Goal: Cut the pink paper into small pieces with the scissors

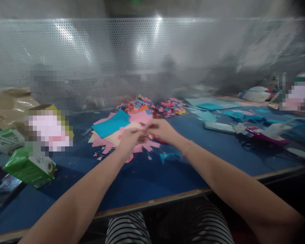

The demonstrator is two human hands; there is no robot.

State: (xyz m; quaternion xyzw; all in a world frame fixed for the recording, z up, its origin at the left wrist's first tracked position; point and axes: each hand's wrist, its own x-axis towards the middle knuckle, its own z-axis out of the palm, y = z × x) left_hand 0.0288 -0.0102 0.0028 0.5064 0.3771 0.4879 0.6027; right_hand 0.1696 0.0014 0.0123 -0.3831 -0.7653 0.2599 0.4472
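Observation:
My left hand (133, 137) and my right hand (161, 130) meet over a pile of cut paper, fingertips almost touching. The fingers of my left hand are pinched together; what lies between them is too small and blurred to name. My right hand is closed around scissors (160, 139), whose red handle shows below the palm and whose dark tip points left. Beneath both hands spread pink paper sheets (101, 141) with jagged, strip-cut edges. A blue paper sheet (112, 124) lies on top of them, left of my fingers. Small paper scraps (167, 156) are scattered nearby.
The blue tabletop (152, 183) ends at a worn front edge. Heaps of pink and blue cut paper (170, 106) sit before a perforated metal panel (132, 51). Green packs (27, 167) stand left; a phone (218, 127), a purple device (265, 135) and cables lie right.

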